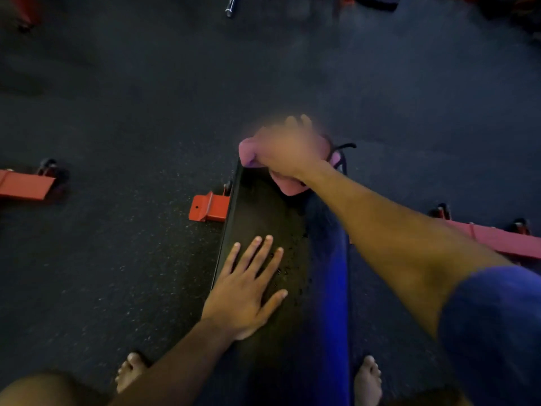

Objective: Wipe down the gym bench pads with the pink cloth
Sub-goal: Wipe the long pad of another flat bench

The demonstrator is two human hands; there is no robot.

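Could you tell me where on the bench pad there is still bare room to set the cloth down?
The bench pad is bare between the left hand, resting flat, and the pink cloth under the right hand. The far end is crowded; the strip right of the left hand is also bare.

A single wide-angle camera sits on the person's head and looks steeply down and forward along the bench pad (263, 218), close enough that both forearms fill the lower frame. The left hand (248, 291) lies near the camera, its fingers pointing away up the pad, and the blurred right hand (288, 149) sits beyond those fingertips at the far end. Dark floor (117, 112) spreads past the fingers to the frame's top.
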